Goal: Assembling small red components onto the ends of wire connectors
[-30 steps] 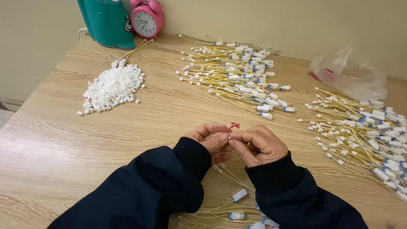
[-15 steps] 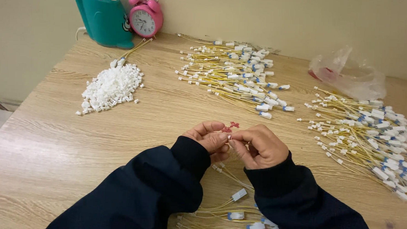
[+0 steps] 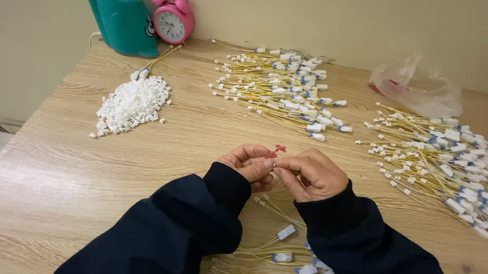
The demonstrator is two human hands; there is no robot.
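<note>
1. A small red piece (image 3: pixel 276 151) sits at frame centre, pinched between my fingertips.
2. My left hand (image 3: pixel 251 166) and right hand (image 3: pixel 313 174) press together around it.
3. Yellow wire bundles (image 3: pixel 281 89) lie above, white connectors (image 3: pixel 131 102) upper left.

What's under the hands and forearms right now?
Yellow wires with white connectors lie on the wooden table beneath the left hand and right hand. The dark sleeves cover part of that bundle, so its full extent is hidden.
</note>
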